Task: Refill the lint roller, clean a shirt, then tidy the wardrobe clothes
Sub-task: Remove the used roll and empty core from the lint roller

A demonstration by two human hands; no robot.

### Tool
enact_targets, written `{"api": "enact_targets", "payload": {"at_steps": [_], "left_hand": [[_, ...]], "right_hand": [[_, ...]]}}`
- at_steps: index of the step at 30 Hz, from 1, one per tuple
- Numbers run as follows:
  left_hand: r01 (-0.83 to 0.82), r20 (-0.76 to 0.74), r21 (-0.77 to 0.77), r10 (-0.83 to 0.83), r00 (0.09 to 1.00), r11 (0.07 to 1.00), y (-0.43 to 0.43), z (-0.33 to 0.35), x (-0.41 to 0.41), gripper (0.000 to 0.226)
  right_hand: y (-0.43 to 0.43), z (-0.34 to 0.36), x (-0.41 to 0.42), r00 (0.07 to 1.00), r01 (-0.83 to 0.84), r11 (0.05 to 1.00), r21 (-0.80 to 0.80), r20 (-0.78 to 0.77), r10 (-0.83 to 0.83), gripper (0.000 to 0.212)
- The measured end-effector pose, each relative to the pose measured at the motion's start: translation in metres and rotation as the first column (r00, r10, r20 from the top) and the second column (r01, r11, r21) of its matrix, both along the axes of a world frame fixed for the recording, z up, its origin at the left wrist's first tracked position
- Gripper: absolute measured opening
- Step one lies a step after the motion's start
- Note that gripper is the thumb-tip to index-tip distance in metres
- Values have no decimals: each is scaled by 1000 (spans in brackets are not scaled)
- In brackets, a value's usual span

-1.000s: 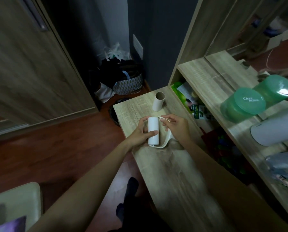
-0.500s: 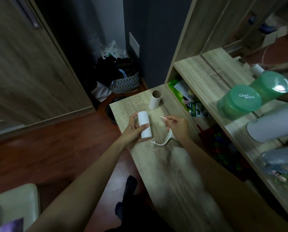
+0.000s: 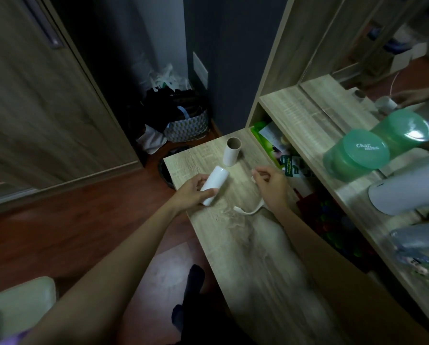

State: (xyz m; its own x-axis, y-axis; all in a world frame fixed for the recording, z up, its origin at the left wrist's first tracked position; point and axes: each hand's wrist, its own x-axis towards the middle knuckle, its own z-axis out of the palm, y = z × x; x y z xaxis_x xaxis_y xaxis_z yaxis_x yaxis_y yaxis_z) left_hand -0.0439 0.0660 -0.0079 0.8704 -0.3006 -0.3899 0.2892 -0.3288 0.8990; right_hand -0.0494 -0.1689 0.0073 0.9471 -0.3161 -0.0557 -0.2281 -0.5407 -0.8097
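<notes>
My left hand (image 3: 192,194) grips a white lint roller refill (image 3: 214,184), tilted, just above the wooden tabletop (image 3: 258,257). To its right my right hand (image 3: 270,184) holds the white lint roller handle (image 3: 248,210); its thin wire end sticks out above my fingers and its flat end curves down onto the table. The refill and the handle are apart. An empty cardboard core (image 3: 231,151) stands upright at the table's far end.
A wooden shelf unit (image 3: 305,115) on the right carries green lidded tubs (image 3: 358,155) and a white container (image 3: 407,188), with packets in the compartment below. A basket of dark clothes (image 3: 183,120) sits on the floor beyond the table. Wardrobe door (image 3: 34,95) at left.
My left hand has pulled the white refill away from the handle, to the left and tilted. My right hand has stayed on the handle, now separated from the refill.
</notes>
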Motion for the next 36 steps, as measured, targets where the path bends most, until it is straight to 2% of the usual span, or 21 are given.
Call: {"api": "enact_targets", "payload": {"at_steps": [3,5,8,11,15,17,21,23,26,32,36], "left_hand": [[70,112,34,-74,991,997,1,5,5,48],[99,162,62,-108,981,993,3,8,10,47],[128,155,78,-138,978,989,8,10,17,50],[149,151,101,-163,975,984,10,15,22,52],[182,161,117,-199,967,976,13,15,27,50],[124,159,101,-140,977,987,11,13,28,45],[-133,-12,-56,132,991,990,5,10,27,39],[-219,-94,-108,209,973,970,5,6,25,39],[-258,-139,-135,240,961,957,5,2,26,36],[-230,-130,-134,213,968,964,7,-2,28,40],[-228,-154,-147,206,966,962,8,-1,28,41]], "right_hand": [[16,14,5,995,-93,994,55,37,91,18],[21,21,8,982,-171,969,179,-54,183,18],[25,24,8,932,-241,891,385,-165,324,22],[27,27,5,922,-200,824,531,-183,341,23],[25,24,4,915,-133,767,628,-219,338,28],[25,21,5,925,-86,738,669,-221,308,30],[27,17,6,952,-19,703,711,-201,229,33],[29,16,5,958,-9,704,711,-195,209,32],[30,14,4,961,-9,708,706,-189,201,32],[29,16,4,943,-24,720,693,-224,247,39],[30,17,4,947,-38,728,684,-207,244,32]]}}
